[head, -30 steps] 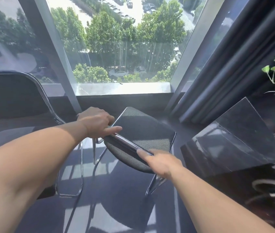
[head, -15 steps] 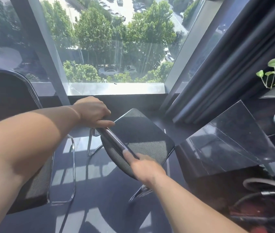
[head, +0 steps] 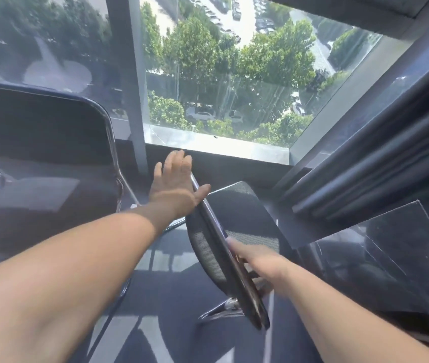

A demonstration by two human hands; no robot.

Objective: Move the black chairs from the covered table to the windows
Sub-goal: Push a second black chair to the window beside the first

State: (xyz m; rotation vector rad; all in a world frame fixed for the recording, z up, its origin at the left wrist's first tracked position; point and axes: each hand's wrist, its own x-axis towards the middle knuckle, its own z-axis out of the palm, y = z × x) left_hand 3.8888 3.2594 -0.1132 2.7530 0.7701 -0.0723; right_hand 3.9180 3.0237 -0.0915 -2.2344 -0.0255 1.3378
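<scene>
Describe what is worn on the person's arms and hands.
Nothing shows. The left arm and right arm are bare, with no sleeve in view. The left hand and right hand have no glove, ring, watch or band visible.

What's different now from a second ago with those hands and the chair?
The left hand let go of the chair and opened, fingers stretched toward the window. The right hand still grips its backrest; the second chair stays on the left.
</scene>
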